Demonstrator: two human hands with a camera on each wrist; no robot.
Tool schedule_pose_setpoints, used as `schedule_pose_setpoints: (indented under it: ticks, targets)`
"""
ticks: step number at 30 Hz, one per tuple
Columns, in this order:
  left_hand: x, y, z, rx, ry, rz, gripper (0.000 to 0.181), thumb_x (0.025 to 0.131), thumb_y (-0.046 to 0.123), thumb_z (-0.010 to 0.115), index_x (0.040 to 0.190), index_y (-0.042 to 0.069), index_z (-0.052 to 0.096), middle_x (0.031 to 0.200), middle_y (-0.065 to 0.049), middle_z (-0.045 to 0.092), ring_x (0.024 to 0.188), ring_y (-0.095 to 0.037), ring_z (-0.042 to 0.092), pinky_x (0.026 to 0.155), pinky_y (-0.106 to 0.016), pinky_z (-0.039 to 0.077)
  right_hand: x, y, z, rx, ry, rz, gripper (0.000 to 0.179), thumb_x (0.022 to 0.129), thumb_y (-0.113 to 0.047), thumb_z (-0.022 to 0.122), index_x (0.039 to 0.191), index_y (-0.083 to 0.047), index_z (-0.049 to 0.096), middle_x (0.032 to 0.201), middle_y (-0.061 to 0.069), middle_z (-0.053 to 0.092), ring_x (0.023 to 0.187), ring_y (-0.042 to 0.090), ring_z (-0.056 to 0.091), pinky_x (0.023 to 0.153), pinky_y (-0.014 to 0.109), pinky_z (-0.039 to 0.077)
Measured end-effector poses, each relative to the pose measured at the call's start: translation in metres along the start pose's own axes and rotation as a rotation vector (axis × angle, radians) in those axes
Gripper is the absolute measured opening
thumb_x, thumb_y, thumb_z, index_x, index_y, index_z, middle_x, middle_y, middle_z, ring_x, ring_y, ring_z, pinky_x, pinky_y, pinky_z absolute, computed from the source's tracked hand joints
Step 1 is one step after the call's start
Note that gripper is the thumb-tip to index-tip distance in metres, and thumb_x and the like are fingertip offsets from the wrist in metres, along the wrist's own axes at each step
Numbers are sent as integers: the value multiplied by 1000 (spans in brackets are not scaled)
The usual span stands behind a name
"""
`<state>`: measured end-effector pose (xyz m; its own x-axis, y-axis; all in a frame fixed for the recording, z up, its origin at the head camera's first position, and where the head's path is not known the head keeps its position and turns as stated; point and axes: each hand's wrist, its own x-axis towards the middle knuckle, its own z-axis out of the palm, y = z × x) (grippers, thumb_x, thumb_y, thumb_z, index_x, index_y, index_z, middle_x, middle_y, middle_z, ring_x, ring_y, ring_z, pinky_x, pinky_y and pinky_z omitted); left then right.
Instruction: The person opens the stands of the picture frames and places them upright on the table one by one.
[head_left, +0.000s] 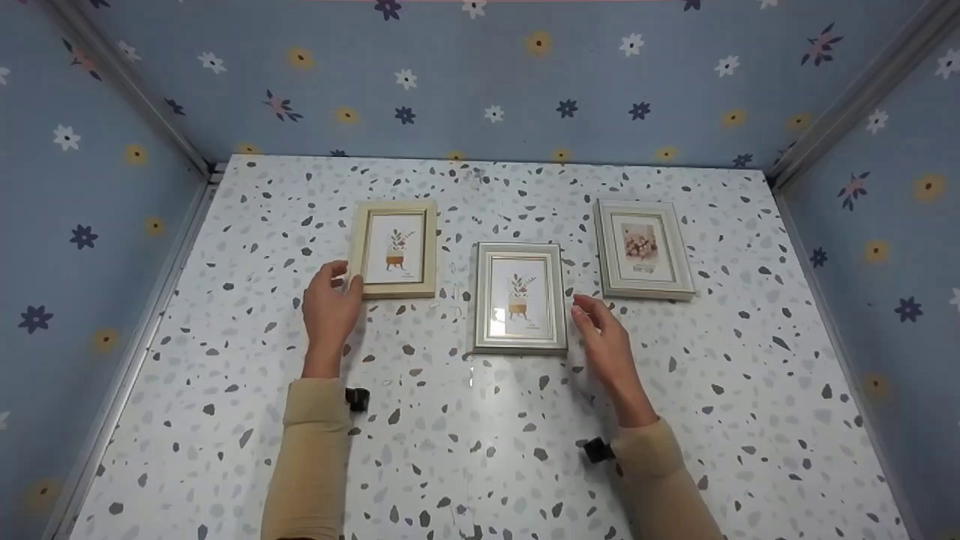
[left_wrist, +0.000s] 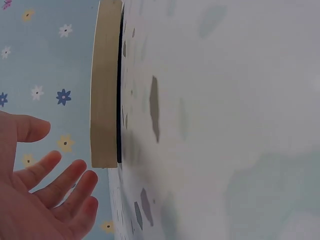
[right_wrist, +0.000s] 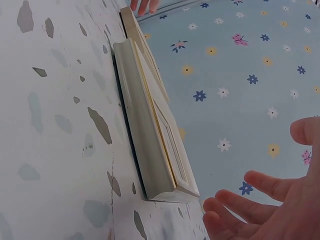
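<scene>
Three picture frames lie face up on a speckled table. The cream-yellow picture frame [head_left: 430,251] at the left holds a potted-plant print. My left hand [head_left: 332,306] is by its lower left corner, fingers loosely bent; the left wrist view shows a gap between the fingertips and the frame's edge. A silver-white picture frame [head_left: 482,300] with a similar print lies in the middle, nearest to me. Just right of it hovers my right hand [head_left: 606,341], fingers relaxed and holding nothing. Farther right is a pale picture frame [head_left: 679,251] with a photo-like pink-brown print.
The white terrazzo-patterned tabletop [head_left: 465,450] is walled at the back by a blue flowered panel [head_left: 480,75], with similar panels at the left [head_left: 60,285] and right [head_left: 885,247]. Small black devices sit at both wrists, the left device [head_left: 358,400] and the right device [head_left: 598,450].
</scene>
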<state>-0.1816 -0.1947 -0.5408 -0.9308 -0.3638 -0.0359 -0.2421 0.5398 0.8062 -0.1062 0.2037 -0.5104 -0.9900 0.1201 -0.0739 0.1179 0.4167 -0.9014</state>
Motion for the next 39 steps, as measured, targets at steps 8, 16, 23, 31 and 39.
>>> schedule_pose_setpoints:
  ticks: [8, 16, 23, 31, 39]
  targets:
    - [13, -4, -3, -11, -21, -29, 43, 98, 25, 58, 137, 7, 56, 135, -11, 58, 120, -26, 55, 99, -43, 44, -1, -5, 3, -14, -2, -3, 48, 104, -38, 51, 138, -5, 56, 137, 13, 58, 129, 29, 51, 107, 45, 39]
    - [30, -3, -6, 31, -49, -44, 44, 97, 25, 59, 137, 8, 56, 133, -12, 60, 119, -27, 57, 99, -45, 44, -1, -7, 5, 0, -18, 23, 48, 104, -40, 50, 139, -7, 55, 139, 12, 57, 131, 27, 49, 109, 44, 37]
    - [45, 2, -3, 3, -110, -101, 47, 96, 24, 59, 140, 8, 53, 132, -14, 59, 119, -29, 57, 100, -45, 44, -1, -9, 7, 21, -24, 8, 49, 103, -40, 52, 139, -6, 55, 139, 11, 57, 132, 27, 49, 110, 42, 36]
    - [53, 5, 3, 13, -121, -122, 48, 96, 23, 59, 141, 9, 53, 130, -13, 60, 116, -29, 59, 98, -46, 44, 0, -11, 14, 58, -34, -14, 47, 104, -37, 53, 138, -5, 56, 139, 13, 57, 131, 28, 50, 109, 44, 38]
    - [57, 6, 13, 40, -127, -123, 52, 94, 21, 61, 144, 7, 52, 128, -15, 60, 114, -29, 56, 100, -45, 43, -1, -8, 18, 60, -43, -14, 46, 104, -36, 52, 138, -5, 56, 137, 11, 58, 132, 28, 49, 109, 45, 37]
